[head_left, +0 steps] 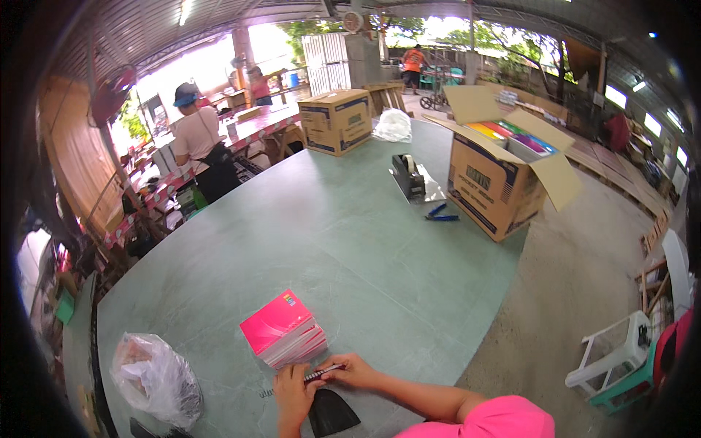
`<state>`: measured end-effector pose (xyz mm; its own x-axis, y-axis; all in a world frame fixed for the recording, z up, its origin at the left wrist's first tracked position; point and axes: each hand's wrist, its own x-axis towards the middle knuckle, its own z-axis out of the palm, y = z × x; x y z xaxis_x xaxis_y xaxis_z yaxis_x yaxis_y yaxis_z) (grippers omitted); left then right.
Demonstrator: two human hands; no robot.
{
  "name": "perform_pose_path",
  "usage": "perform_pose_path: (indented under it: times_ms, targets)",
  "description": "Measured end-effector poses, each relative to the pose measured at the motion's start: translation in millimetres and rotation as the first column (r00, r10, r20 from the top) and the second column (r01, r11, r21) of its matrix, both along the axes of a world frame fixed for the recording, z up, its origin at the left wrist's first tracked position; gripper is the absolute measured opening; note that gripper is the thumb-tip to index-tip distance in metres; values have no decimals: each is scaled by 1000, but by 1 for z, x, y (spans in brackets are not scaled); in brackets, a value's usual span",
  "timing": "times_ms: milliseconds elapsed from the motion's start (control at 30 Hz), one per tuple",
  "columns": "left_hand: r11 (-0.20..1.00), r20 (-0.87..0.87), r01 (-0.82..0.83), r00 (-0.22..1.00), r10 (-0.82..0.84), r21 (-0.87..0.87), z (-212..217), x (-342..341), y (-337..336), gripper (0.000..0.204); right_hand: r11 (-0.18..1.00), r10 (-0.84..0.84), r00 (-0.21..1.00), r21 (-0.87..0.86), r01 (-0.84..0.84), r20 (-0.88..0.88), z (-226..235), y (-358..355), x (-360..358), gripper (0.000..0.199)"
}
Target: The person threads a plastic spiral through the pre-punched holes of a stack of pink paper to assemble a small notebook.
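Observation:
At the near edge of the green table, my left hand [293, 394] and my right hand [355, 371] are closed on the two ends of a small spiral-bound notebook [321, 373], seen nearly edge-on with its dark coil showing. Just beyond my hands stands a stack of pink-covered notebooks [277, 325], its page edges facing me. A black flat piece [332, 413] with a rounded top lies below the held notebook. Next to my left fingers is a loose wire coil [266, 393].
A clear plastic bag [157, 383] with contents sits at the left. Farther off are blue-handled pliers [441, 214], a black tape dispenser [409, 177], an open carton [485, 175] of colourful items, a closed carton [336, 123] and crumpled white plastic [393, 126]. A co-worker [197, 135] stands at another table.

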<state>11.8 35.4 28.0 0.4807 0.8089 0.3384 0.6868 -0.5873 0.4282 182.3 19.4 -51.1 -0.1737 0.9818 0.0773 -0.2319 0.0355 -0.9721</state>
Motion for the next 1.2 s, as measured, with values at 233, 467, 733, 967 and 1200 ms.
perform_pose_path:
  times_ms: [233, 467, 733, 967, 1200]
  targets:
    - [993, -40, 116, 992, -118, -33, -5, 5, 1, 24, 984, -101, 994, -142, 105, 39, 7, -13, 4, 27]
    - [995, -69, 93, 993, -91, 20, -13, 0, 2, 24, 958, -285, 959, -28, 285, 0, 17, -23, 1, 19]
    - [996, 17, 43, 999, -44, 84, -1, 2, -3, 20, 989, -148, 987, 19, 150, -65, 20, -11, -3, 24]
    - [1000, -28, 12, 1000, -12, -12, 7, -3, -2, 21, 926, -347, 777, 326, 192, 526, 20, -10, 11, 15]
    - [995, -136, 53, 990, -41, 82, -18, -4, 5, 22, 986, -107, 933, -87, 145, 342, 42, -12, 12, 19]
